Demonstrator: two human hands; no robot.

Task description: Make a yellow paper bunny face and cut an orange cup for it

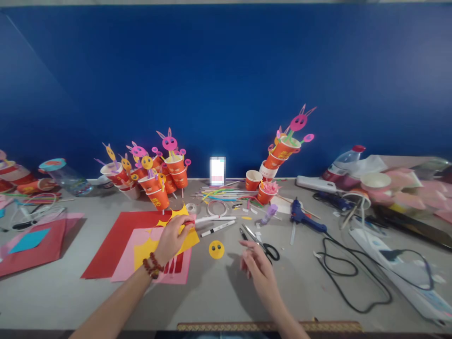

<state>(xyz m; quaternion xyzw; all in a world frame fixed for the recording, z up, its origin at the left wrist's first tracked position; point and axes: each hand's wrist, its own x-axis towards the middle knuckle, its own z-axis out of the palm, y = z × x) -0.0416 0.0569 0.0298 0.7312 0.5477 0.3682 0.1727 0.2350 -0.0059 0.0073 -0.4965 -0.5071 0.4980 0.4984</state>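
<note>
Far left of my left fingers: red cups (157,200) stacked up, topped with paper heads (169,142), ears and stems on. Those look finished.

Nearer, a red sheet (113,240) with a pink sheet (123,266) over it. Directly under my left hand (173,238): yellow paper (189,239), jagged edges, looks cut into.

Left thumb and index are close together at the red end of a white pen (209,220). Can't tell if it's gripped or just touched. Black-and-white marker (218,228) lies just right of those fingertips.

Main piece: yellow disc (216,249), flat on the desk between my two sets of fingers, nearest neither by much. Done: cut round, both eyes on. Lacking, judging by the stacked ones: ears and stem.

Right hand (257,263): fingers loosely curled and apart, nothing seen in them. Scissors (271,252) just beyond, blades slightly parted; contact unclear.

Further right of those fingers: blue glue gun (307,217), then a power strip (391,266).
</note>
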